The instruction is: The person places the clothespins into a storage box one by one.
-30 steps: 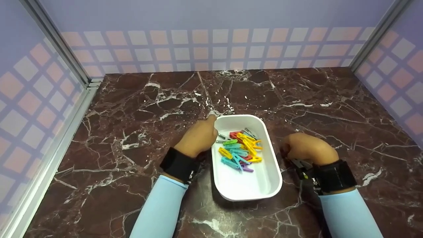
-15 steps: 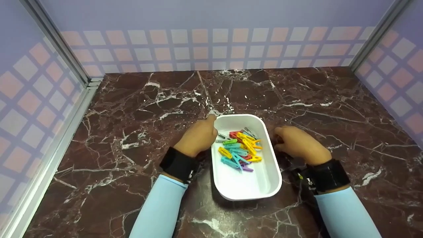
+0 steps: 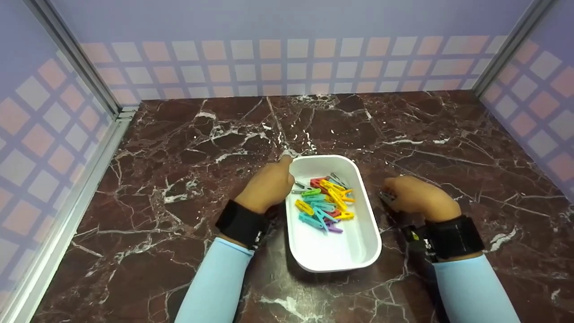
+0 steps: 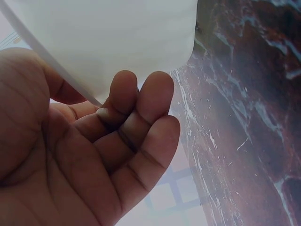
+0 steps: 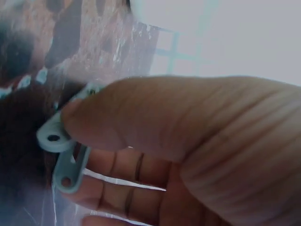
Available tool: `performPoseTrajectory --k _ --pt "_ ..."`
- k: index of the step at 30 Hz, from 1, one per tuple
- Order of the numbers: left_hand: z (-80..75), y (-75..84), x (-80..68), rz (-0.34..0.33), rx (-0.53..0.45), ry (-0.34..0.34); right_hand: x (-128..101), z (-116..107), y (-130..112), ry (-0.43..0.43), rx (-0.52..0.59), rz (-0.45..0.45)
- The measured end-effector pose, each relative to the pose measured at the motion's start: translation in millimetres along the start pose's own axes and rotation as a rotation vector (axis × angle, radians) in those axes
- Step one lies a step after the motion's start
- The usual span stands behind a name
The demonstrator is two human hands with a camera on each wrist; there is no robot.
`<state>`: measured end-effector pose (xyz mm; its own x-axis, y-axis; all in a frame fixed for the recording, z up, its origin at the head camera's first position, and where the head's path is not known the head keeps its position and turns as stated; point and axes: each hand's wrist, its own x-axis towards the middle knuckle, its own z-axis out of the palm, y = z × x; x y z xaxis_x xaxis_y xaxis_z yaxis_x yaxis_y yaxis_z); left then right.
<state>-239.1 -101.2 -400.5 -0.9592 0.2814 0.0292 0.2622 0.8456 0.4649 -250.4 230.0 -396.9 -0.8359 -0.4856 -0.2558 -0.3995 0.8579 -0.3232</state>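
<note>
The right hand (image 3: 419, 199) is pinching a light, stiff, slippery clothespin (image 5: 63, 153) by its tail at 3 o'clock of the tray (image 3: 358, 251), while the left hand (image 3: 268, 186) is gripping the rim with curled fingers.

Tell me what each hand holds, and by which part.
Right hand pinches a pale clothespin near its handle end; left hand grips the white tray by its rim.
</note>
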Motion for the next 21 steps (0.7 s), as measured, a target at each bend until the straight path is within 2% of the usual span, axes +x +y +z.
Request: performPoseTrajectory --k 6,12,18,21 --pt "-1.0 -0.1 0.1 0.013 0.006 0.008 -3 -6 0 0.064 -0.018 -0.018" --pt "-0.7 -0.6 0.2 0.010 0.003 0.007 -9 -15 -8 0.143 0.028 -0.047" --pt "-0.8 -0.2 -0.3 0.006 0.006 0.002 -10 -23 -34 0.228 0.036 -0.106" --pt "0.3 0.0 -0.5 0.009 0.014 0.007 -7 -24 -53 0.238 0.066 -0.125"
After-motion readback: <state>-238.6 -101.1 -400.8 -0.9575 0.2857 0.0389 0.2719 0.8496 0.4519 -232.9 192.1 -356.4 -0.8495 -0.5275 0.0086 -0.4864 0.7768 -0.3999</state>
